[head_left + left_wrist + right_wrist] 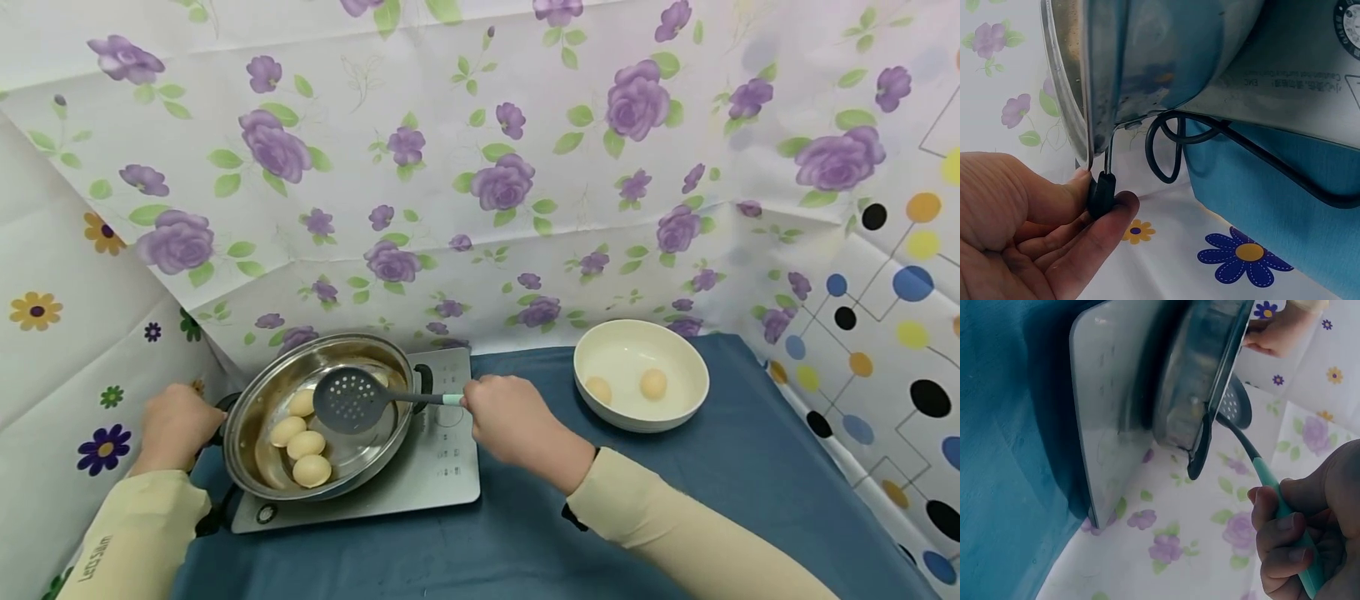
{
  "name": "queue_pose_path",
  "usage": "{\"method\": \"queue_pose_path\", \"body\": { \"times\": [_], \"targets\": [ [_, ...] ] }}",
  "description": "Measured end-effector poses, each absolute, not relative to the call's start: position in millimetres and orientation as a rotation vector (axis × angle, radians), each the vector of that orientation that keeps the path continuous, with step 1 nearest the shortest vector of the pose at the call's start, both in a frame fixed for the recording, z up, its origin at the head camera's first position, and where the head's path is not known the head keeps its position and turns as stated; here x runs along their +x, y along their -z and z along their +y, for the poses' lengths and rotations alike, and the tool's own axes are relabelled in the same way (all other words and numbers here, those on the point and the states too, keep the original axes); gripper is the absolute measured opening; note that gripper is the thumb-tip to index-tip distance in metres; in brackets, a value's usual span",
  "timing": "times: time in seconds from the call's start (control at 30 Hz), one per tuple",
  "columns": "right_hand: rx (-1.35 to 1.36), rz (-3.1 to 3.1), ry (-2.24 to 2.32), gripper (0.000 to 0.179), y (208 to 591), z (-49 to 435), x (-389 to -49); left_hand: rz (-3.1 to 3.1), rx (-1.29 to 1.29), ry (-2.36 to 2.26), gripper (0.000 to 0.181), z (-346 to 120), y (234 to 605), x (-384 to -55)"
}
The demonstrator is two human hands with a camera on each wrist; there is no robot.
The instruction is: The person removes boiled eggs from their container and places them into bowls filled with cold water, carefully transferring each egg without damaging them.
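My left hand [174, 423] pinches the black side handle [1101, 195] of a wide steel pot [247, 433], thumb on one face and fingers on the other. In my right hand [517, 425] is the mint-green grip [1285, 512] of a skimmer [351, 401], fingers curled round it. The skimmer's dark grey perforated head is over the pot's inside, with nothing seen on it. Several pale eggs [306, 446] lie in the pot, mostly toward the left; one behind the skimmer is partly hidden. Two eggs [653, 384] are in a cream bowl [641, 422] at the right.
Under the pot is a flat silver induction cooker [442, 475], its black cord [1254, 153] looping at the left. A blue cloth [525, 533] covers the table. Flowered and dotted sheets [450, 150] hang at the back and sides. The pot's other handle [423, 387] faces my right hand.
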State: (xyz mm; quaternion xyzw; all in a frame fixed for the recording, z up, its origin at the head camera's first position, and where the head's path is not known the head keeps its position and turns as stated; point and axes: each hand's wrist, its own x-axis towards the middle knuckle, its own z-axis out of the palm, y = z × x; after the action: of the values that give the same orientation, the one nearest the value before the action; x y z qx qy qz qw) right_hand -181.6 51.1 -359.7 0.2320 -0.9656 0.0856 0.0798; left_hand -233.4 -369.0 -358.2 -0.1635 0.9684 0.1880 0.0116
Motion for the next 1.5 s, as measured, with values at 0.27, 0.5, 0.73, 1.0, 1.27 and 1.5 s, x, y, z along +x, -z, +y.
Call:
{"method": "queue_pose_path", "body": {
  "times": [0.27,0.5,0.73,1.0,1.27,1.5],
  "targets": [
    [0.815,-2.801,-0.1,0.018,365.4,41.0,-176.8,3.019,-0.488,-0.566,0.026,-365.3,355.3,-233.8],
    [0.896,-2.72,0.017,0.009,368.8,29.4,-173.0,2.998,-0.503,-0.561,0.028,-367.8,357.8,-235.0],
    [0.904,-2.694,0.075,0.005,368.8,24.1,-171.3,2.995,-0.512,-0.555,0.027,-369.1,359.1,-233.6],
    [0.93,-2.69,0.09,0.005,367.6,21.7,-170.2,3.007,-0.511,-0.54,0.027,-367.6,358.1,-235.8],
    [0.973,-2.688,0.095,0.004,366.9,16.9,-167.5,3.017,-0.504,-0.539,0.026,-368.0,358.2,-234.7],
    [0.991,-2.835,-0.005,0.006,362.8,19.9,-169.2,3.031,-0.5,-0.522,0.027,-367.1,356.9,-233.9]
  ]
}}
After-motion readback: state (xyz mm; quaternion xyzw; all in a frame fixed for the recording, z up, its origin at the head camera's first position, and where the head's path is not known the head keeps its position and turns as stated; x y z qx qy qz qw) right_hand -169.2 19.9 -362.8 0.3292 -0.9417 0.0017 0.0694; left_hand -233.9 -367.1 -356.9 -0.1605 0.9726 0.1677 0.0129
